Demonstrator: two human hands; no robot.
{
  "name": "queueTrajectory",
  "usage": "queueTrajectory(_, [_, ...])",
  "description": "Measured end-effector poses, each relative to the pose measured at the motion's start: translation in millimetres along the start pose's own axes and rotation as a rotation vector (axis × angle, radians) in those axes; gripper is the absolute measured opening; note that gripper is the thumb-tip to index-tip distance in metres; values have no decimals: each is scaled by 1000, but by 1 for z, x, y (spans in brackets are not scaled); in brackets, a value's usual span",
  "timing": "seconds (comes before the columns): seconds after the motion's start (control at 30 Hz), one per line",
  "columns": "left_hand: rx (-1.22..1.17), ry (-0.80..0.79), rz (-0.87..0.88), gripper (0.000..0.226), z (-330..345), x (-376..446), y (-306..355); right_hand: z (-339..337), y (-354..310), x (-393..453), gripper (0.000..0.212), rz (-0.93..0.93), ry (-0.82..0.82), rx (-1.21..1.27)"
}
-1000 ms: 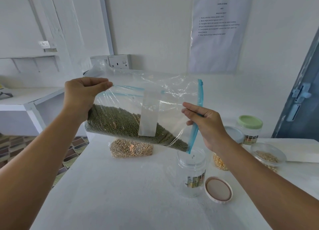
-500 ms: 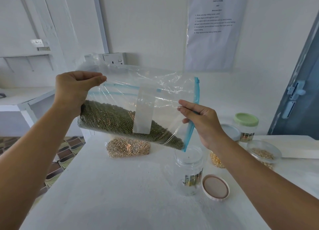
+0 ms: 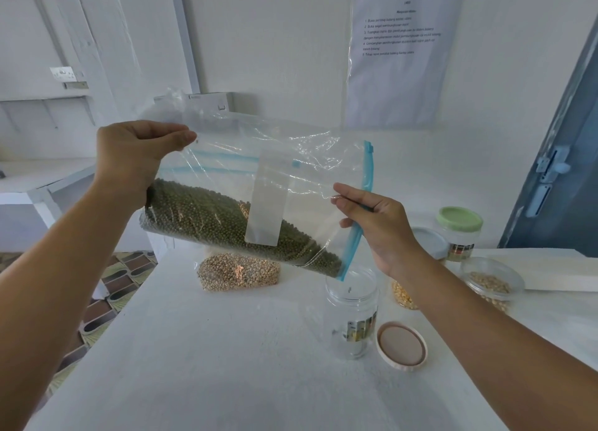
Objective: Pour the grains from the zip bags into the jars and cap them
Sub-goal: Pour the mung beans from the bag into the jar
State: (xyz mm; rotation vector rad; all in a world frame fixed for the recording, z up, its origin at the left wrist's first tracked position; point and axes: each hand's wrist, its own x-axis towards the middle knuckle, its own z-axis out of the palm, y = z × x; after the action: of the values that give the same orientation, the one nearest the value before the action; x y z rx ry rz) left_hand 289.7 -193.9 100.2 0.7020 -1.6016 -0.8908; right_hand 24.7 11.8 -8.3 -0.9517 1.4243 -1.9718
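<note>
Hands hold a clear zip bag [image 3: 259, 184] of small green grains tilted above a white tabletop [image 3: 226, 349]. The landmark here is the open clear jar [image 3: 352, 314], which stands upright on the tabletop with a printed label on its side.

The bag hangs in the air up and to the left of the jar. Its blue zip strip [image 3: 362, 204] runs down the bag's right edge, and the strip's lower corner sits just above the jar's open mouth. The green grains lie heaped along the bag's lower edge, sloping down toward that corner. A white label patch shows on the bag's face.

The left hand [image 3: 136, 158], far to the upper left of the jar, pinches the bag's upper left corner between thumb and curled fingers. The right hand [image 3: 378, 223], just above and right of the jar, pinches the plastic beside the zip strip with its fingertips.

Just right of the jar lies a round lid [image 3: 401, 345], underside up. Left of the jar and farther back, a second bag of pale tan grains [image 3: 238, 272] rests on the tabletop beneath the raised bag. Behind the jar to the right, partly hidden by the right wrist, is a jar of yellow grains [image 3: 401, 296]. Farther right stand a green-capped jar [image 3: 459, 230] and an open jar holding tan grains [image 3: 490, 280]. A printed sheet [image 3: 401, 51] hangs on the wall well above.
</note>
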Motion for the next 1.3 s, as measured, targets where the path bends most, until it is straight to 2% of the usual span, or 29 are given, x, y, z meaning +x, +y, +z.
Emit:
queueTrajectory(0.5, [2,8,40,33,-3,12,9,2,-12,6,26,-38,-22,-1])
queueTrajectory(0.7, [27,8,68,25,0,15,13,2,-12,8,26,-36,-21,3])
queueTrajectory(1.3, [32,23,48,25,-3,19,6,7,-6,7,26,-27,-37,2])
